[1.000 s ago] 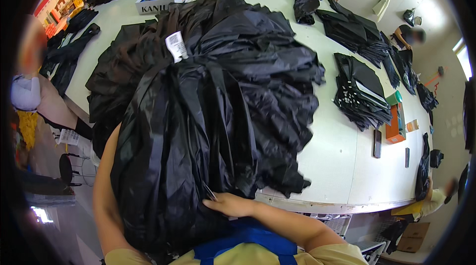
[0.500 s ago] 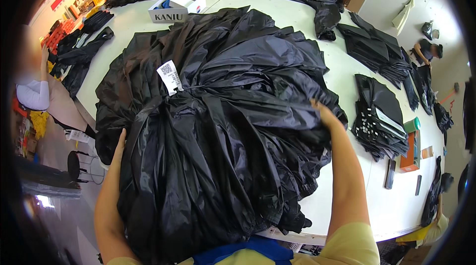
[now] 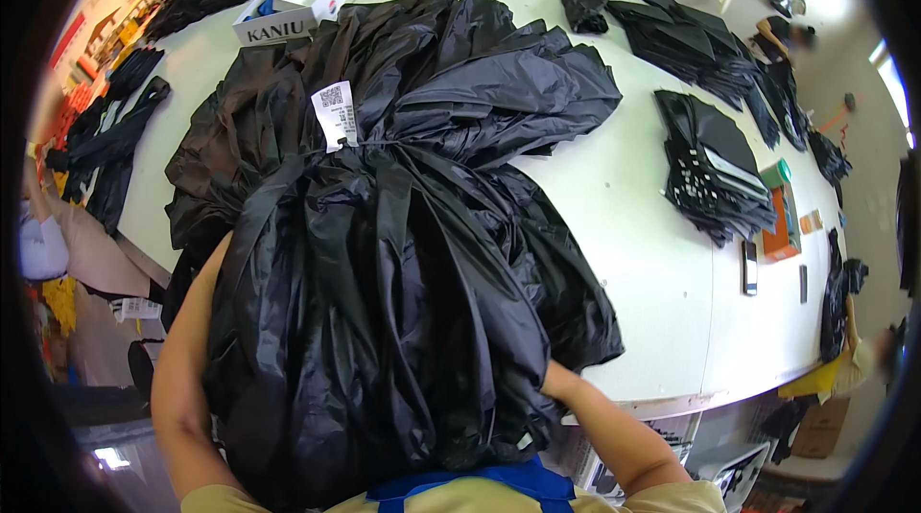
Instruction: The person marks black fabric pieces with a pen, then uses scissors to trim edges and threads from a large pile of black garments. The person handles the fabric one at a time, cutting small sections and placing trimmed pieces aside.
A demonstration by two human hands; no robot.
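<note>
A large bundle of thin, shiny black fabric [image 3: 384, 283] is gathered at its middle by a narrow tie. It lies partly on the white table [image 3: 662, 340] and hangs over the near edge against my body. A white paper tag [image 3: 334, 117] is attached at the tie. My left arm [image 3: 192, 350] runs along the bundle's left side, and its hand is hidden in the folds. On the lower right, my right hand [image 3: 559, 383] reaches under the bundle, with the fingers covered by fabric.
An open box [image 3: 278, 31] with blue and white items stands behind the bundle. To the right are stacked black pieces [image 3: 715, 168], a phone [image 3: 749, 268], an orange box [image 3: 785, 225] and a green-topped roll [image 3: 775, 173]. More black garments [image 3: 686, 38] lie along the far edge, where other people work.
My right hand has moved from the bundle's upper right side down and toward me, under its near part. The right side of the bundle has drawn inward, uncovering more table.
</note>
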